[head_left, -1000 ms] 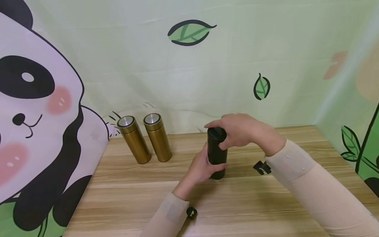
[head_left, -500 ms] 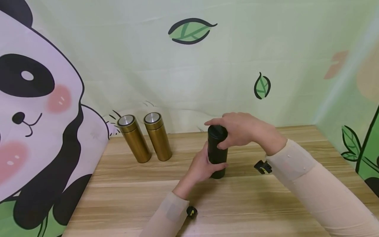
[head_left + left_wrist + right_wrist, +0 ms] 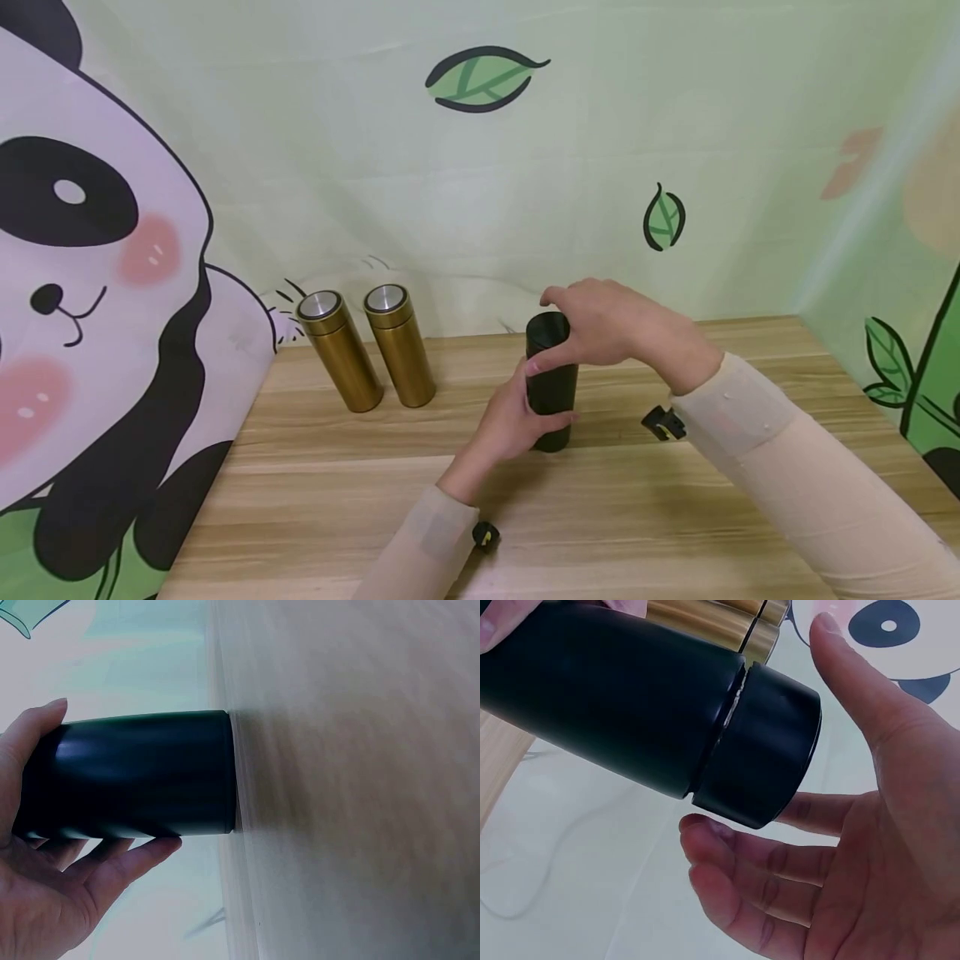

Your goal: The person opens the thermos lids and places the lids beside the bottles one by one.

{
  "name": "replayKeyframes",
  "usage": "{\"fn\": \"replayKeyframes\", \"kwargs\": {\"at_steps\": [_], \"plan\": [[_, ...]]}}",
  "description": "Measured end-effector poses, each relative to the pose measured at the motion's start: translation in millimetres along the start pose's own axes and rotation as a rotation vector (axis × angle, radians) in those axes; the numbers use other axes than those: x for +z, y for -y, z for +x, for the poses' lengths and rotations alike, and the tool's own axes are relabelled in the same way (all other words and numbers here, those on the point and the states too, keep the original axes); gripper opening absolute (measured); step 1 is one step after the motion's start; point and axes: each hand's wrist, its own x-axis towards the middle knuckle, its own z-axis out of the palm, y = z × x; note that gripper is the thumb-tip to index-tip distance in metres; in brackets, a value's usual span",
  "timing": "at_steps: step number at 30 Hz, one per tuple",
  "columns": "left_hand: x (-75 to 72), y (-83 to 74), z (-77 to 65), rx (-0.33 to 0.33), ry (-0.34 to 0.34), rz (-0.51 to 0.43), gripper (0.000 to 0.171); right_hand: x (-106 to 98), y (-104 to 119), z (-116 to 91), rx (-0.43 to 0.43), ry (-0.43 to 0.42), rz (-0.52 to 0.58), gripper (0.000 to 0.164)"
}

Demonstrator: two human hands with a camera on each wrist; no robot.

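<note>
A black thermos bottle (image 3: pixel 553 387) stands upright on the wooden table. My left hand (image 3: pixel 506 421) grips its lower body, the thumb across the front; in the left wrist view its fingers (image 3: pixel 127 870) curl along the far side and the base meets the tabletop. My right hand (image 3: pixel 607 325) is spread around the top. Seen from the right wrist, the lid (image 3: pixel 761 746) sits on the bottle with a thin, partly silvery gap below it. There the right thumb (image 3: pixel 847 675) stands apart from the lid, and the other fingers are close beside it, with nothing pinched.
Two gold thermos bottles (image 3: pixel 341 354) with silver-topped lids stand to the left at the back of the table (image 3: pixel 337 500). Behind the table hangs a pale green backdrop (image 3: pixel 337 167) printed with leaves and a panda.
My right hand has loosened on the lid: its thumb has swung left across the front and its fingers have drawn back from the top. The left hand and bottle stay in place.
</note>
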Motion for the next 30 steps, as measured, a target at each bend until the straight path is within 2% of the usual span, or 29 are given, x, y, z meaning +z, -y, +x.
{"fn": "replayKeyframes", "kwargs": {"at_steps": [4, 8, 17, 30], "plan": [[0.0, -0.6, -0.7, -0.015, 0.004, 0.01, 0.092, 0.8, 1.1, 1.1, 0.019, -0.016, -0.007, 0.099], [-0.6, -0.8, -0.6, 0.001, -0.003, 0.036, 0.095, 1.8, 2.4, 2.7, 0.056, -0.046, -0.032, 0.098], [-1.0, -0.7, 0.4, 0.009, 0.005, 0.039, 0.095, 6.0, 7.4, 5.0, 0.108, -0.098, -0.092, 0.085], [-1.0, 1.0, -0.4, 0.014, 0.01, 0.041, 0.096, 10.2, 11.0, 6.2, 0.126, -0.109, -0.16, 0.086]]}}
